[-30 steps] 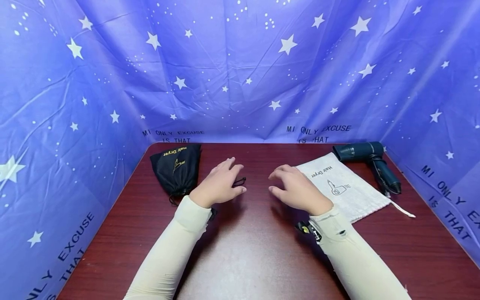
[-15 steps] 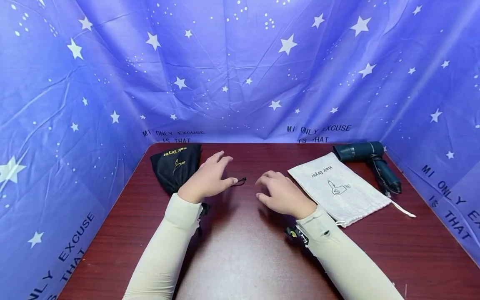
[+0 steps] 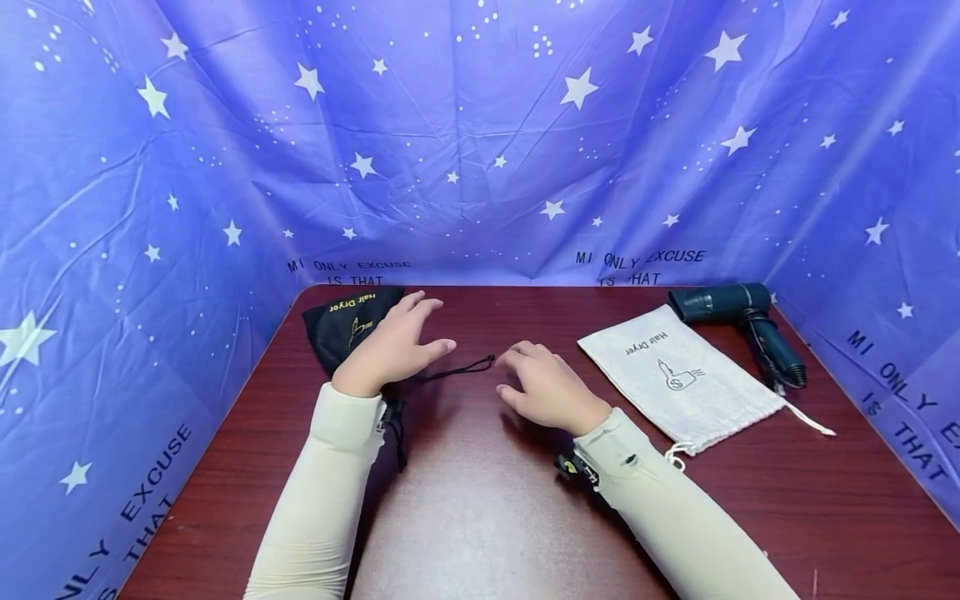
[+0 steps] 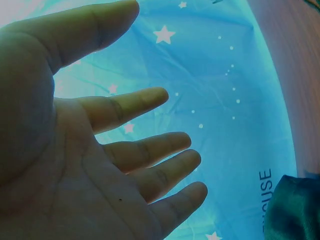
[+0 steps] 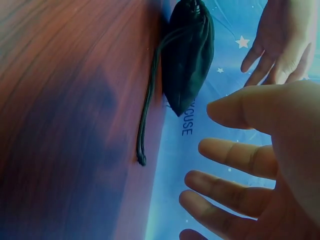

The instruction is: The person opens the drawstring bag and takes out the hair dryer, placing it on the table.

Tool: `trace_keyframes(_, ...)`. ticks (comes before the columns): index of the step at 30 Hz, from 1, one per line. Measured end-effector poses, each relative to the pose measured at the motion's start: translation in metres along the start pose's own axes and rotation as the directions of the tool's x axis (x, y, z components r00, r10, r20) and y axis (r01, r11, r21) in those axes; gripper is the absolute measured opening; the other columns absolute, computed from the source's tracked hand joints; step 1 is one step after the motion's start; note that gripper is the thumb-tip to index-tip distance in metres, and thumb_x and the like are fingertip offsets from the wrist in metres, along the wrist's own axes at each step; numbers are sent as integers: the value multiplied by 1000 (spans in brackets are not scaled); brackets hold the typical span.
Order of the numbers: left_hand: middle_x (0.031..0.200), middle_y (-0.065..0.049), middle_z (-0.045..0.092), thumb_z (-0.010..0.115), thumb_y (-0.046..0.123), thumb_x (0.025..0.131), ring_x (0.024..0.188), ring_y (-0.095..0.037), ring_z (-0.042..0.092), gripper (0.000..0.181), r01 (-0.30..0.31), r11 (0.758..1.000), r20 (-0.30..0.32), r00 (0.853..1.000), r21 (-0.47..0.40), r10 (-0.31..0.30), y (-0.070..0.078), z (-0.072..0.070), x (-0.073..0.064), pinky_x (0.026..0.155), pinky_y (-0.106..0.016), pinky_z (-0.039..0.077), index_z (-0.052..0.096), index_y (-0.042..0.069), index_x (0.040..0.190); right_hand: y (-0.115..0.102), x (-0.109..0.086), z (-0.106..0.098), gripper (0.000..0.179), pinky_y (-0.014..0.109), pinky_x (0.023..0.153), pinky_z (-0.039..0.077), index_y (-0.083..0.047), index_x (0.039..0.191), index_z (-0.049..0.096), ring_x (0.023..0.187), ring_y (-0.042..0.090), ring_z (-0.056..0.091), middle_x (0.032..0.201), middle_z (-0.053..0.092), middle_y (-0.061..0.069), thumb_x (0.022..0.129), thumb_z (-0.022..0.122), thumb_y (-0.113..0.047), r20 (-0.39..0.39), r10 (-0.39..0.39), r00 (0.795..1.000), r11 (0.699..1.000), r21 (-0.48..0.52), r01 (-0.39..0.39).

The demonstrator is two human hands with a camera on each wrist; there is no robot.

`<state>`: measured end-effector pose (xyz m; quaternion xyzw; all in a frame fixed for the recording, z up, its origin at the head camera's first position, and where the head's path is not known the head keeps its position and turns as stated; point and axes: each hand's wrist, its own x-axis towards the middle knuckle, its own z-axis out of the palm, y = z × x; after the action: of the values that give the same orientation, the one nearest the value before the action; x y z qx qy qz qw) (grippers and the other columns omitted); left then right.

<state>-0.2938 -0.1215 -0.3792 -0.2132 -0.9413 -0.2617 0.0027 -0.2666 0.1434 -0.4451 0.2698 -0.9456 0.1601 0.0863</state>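
A black drawstring pouch (image 3: 330,333) printed "Hair Dryer" lies at the table's far left. My left hand (image 3: 390,346) hovers over its right part with fingers spread, holding nothing; the left wrist view shows the bare palm (image 4: 75,165). From the pouch a black drawstring (image 3: 457,369) runs right across the table. Near that cord's end is my right hand (image 3: 551,387), fingers relaxed and slightly bent, nothing in them. In the right wrist view the pouch (image 5: 189,60) and its cord show beyond the right fingers (image 5: 230,197), apart from them.
A white drawstring bag (image 3: 645,367), also printed "Hair Dryer", lies flat to the right of my right hand. Behind it rests a dark hair dryer (image 3: 720,302) with its cord along the handle. A blue star-patterned curtain (image 3: 480,142) surrounds the dark red table (image 3: 457,517).
Both hands have moved left. The left hand has come over the black pouch, uncovering the drawstring; the right hand has left the white bag's edge and come close to the cord's end.
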Motion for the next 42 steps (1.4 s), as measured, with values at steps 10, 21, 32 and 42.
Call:
trace_keyframes(10, 166, -24, 26, 69, 42, 96, 155, -40, 27, 75, 38, 999, -26, 999, -7, -38, -8, -18, -6, 123, -58, 29, 42, 3, 154, -17, 12, 10, 34, 49, 97, 52, -13, 122, 71, 116, 27, 63, 124, 65, 3, 94, 70, -33, 4, -31, 999, 999, 32, 31)
trace_keyframes(21, 166, -25, 27, 65, 42, 99, 156, -40, 25, 71, 90, 996, -63, 994, 8, -89, -25, -28, -7, 123, -59, 26, 43, 3, 153, -31, 24, 13, 34, 48, 95, 52, -14, 123, 70, 114, 26, 63, 124, 66, 3, 94, 70, -33, -15, -73, 997, 997, 29, 73)
trace_keyframes(32, 163, -27, 31, 63, 41, 100, 153, -44, 28, 70, 149, 989, -77, 986, 17, -147, -43, -36, -12, 122, -62, 26, 42, 0, 153, -43, 33, 19, 34, 47, 97, 51, -14, 124, 70, 115, 27, 62, 125, 65, 5, 96, 68, -33, 23, -88, 996, 995, 45, 87)
trace_keyframes(42, 159, -29, 36, 62, 39, 101, 150, -44, 32, 68, 207, 978, -77, 976, 7, -206, -59, -38, -14, 121, -61, 28, 43, -3, 152, -58, 42, 29, 36, 45, 99, 52, -15, 129, 67, 119, 24, 62, 128, 64, 3, 97, 68, -33, 75, -96, 992, 992, 90, 90)
